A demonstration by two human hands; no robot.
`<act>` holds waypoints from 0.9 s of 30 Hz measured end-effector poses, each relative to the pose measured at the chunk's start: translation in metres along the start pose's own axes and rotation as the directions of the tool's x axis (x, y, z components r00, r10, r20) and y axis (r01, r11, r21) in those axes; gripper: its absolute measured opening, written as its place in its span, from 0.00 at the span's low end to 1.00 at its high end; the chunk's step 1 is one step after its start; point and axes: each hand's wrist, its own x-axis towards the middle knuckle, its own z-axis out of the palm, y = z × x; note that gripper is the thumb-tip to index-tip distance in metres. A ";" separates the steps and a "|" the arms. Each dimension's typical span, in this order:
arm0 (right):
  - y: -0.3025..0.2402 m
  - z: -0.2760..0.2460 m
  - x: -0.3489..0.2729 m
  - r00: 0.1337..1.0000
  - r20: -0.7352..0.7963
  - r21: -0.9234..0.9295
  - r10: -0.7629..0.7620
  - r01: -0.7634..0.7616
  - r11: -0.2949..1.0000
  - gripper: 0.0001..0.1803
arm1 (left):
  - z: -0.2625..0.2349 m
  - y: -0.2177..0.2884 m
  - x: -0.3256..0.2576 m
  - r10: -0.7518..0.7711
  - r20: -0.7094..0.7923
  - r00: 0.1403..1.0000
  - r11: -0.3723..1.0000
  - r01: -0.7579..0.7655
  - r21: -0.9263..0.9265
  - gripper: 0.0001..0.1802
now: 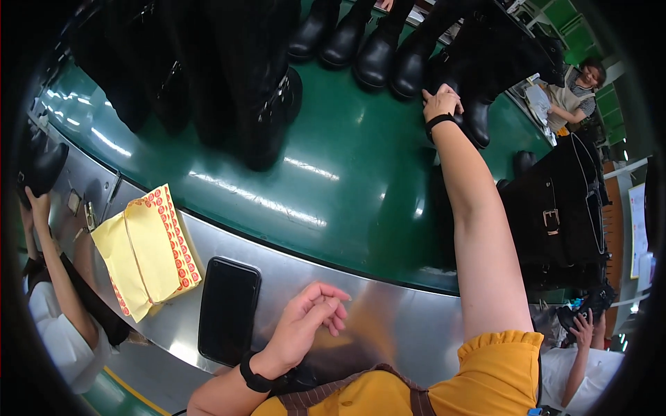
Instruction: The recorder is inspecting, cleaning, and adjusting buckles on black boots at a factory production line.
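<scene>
The right hand (442,104) is stretched out to a black boot (438,67) near the far right corner of the green bench (361,173). Its fingers touch the boot, but I cannot tell if that grip is pinching it. The left hand (305,322) is over the silver near edge, its grip spread loosely, fingers a bit curled (I see nothing in it). Beside it lies a black phone (229,310), then yellow paper (142,249).

black phone (229,310) beside yellow paper stack (144,244)
</scene>
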 end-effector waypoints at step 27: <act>0.221 0.007 -0.502 0.985 -0.138 0.891 -0.108 0.171 0.420 0.17 | -0.008 -0.015 0.006 0.206 0.072 0.976 0.974 -0.212 0.083 0.11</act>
